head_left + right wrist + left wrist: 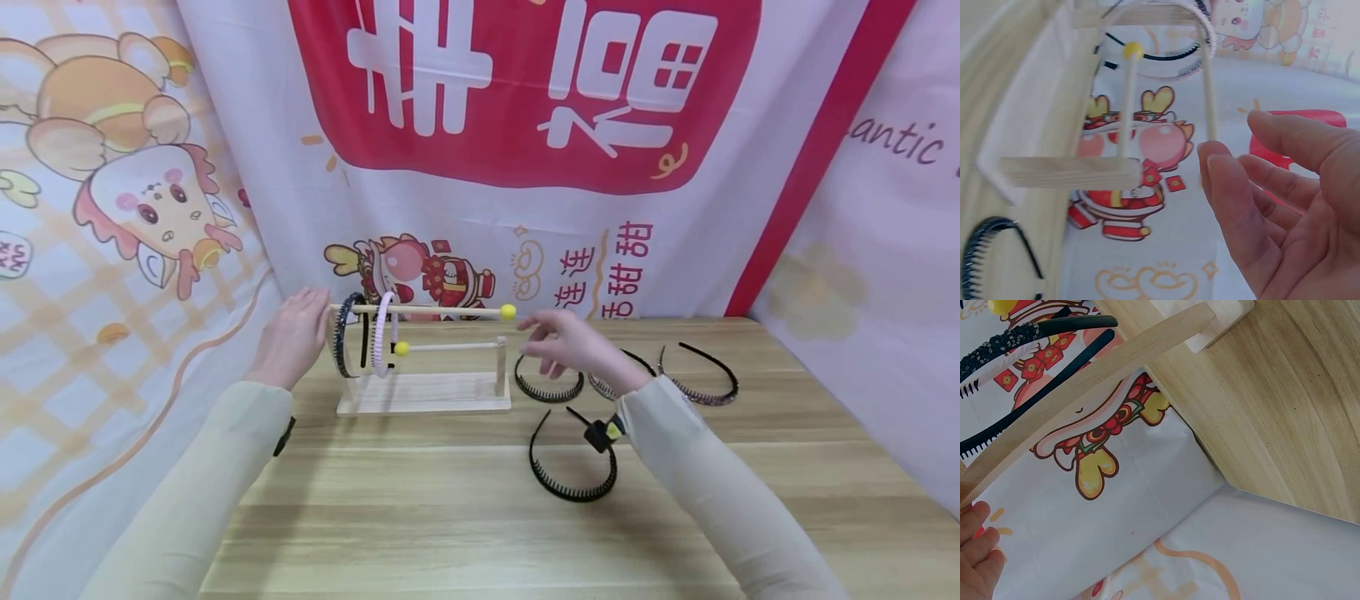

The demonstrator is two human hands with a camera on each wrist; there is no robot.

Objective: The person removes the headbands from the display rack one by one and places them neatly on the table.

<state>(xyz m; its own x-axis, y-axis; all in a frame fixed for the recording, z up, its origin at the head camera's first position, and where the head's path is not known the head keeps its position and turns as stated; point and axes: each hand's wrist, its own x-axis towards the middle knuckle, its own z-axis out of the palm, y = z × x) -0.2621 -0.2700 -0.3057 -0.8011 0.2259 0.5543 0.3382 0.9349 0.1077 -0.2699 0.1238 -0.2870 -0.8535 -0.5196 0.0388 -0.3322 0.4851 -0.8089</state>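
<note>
A wooden headband rack (435, 398) stands at the back of the table. Its upper rod (450, 312) ends in a yellow ball (507, 312) and carries a dark sparkly headband (340, 337) and a pale pink headband (380, 337). Another black headband (1041, 394) shows near the left post in the left wrist view. My left hand (296, 337) touches the top of that post with extended fingers. Just right of the ball is my right hand (566, 342), its fingers loosely bent and nothing between them. The right wrist view shows those fingertips (1216, 156) overlapping the rod's end.
A black toothed headband (573, 493) lies on the table in front. Behind it are another black headband (551, 397) and a sparkly one (712, 400), with one more partly behind my right forearm. The lower rod has a yellow ball (402, 348). Printed cloth walls (480, 217) border the table.
</note>
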